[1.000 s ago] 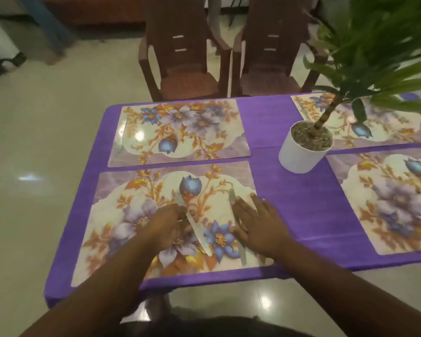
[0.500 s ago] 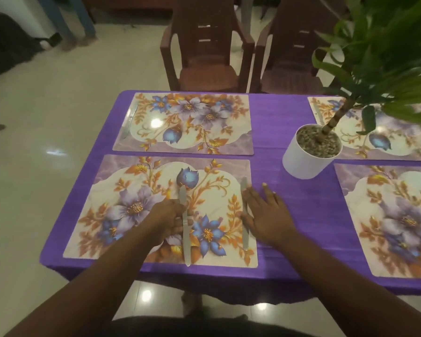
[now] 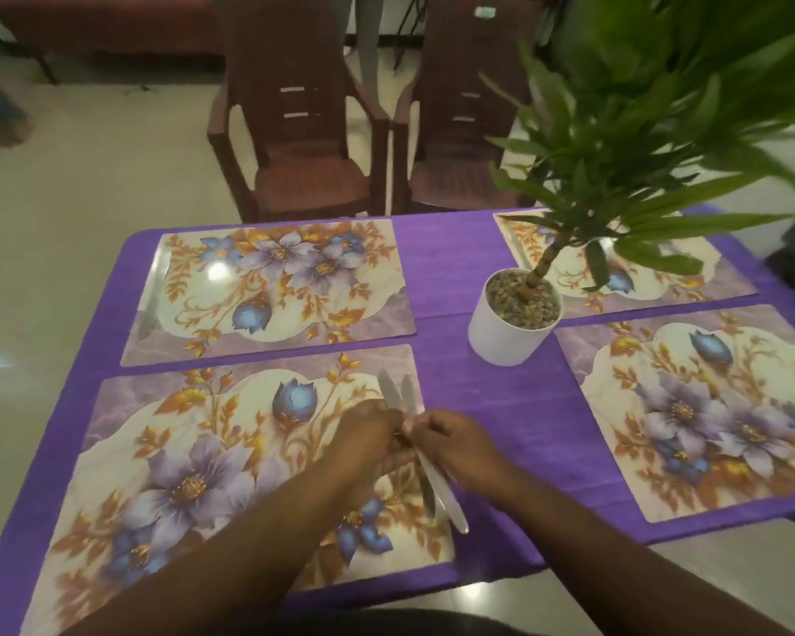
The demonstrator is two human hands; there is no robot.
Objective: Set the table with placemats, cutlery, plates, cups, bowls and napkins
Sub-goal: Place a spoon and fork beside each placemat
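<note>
The cutlery step is underway: left hand [image 3: 368,433] and right hand [image 3: 450,445], fingers curled, pinch two knives [image 3: 432,488] together over the near placemat's [image 3: 193,456] right edge, and next they likely need laying apart, parallel, on that placemat.

Head view: looking forward and down from the person's head, sitting close over the table's [image 3: 450,268] near edge, facing two chairs [image 3: 304,144].
</note>
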